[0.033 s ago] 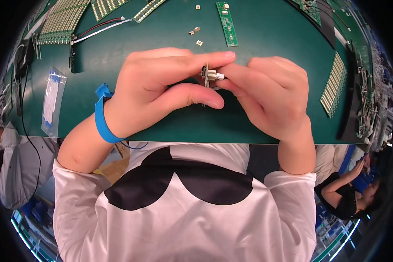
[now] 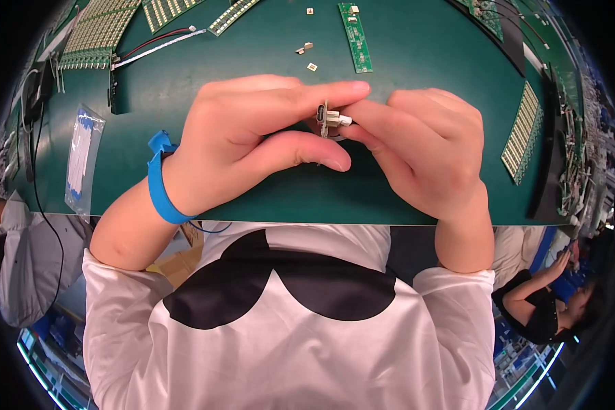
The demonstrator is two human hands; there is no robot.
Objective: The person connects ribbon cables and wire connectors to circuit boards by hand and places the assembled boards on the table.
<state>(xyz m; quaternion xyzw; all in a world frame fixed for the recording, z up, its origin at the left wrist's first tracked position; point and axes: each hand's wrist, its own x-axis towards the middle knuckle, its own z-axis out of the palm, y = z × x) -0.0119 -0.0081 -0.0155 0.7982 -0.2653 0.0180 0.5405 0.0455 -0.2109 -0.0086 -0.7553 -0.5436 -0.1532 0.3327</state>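
Above the near part of the green table, my left hand (image 2: 253, 133) pinches a small circuit board (image 2: 324, 130) on edge between thumb and index finger. A metal port shows on the board's left face and a pale connector socket (image 2: 333, 118) on its right. My right hand (image 2: 430, 147) is closed at the fingertips around a small white plug (image 2: 346, 120), which meets the socket. How deep the plug sits cannot be made out, and the wires behind it are mostly hidden by my fingers. A blue wrist strap (image 2: 159, 184) is on my left wrist.
Beyond my hands lie a green circuit strip (image 2: 357, 41) and several small pale parts (image 2: 311, 67). Board panels (image 2: 99, 37) and a cable (image 2: 160, 48) are at the far left, a clear bag (image 2: 83, 160) at the left. Another panel (image 2: 523, 133) lies right. A person (image 2: 543, 301) is at the right.
The small board and plug have shifted very slightly to the right in my fingers. Otherwise both hands keep the same place and grip.
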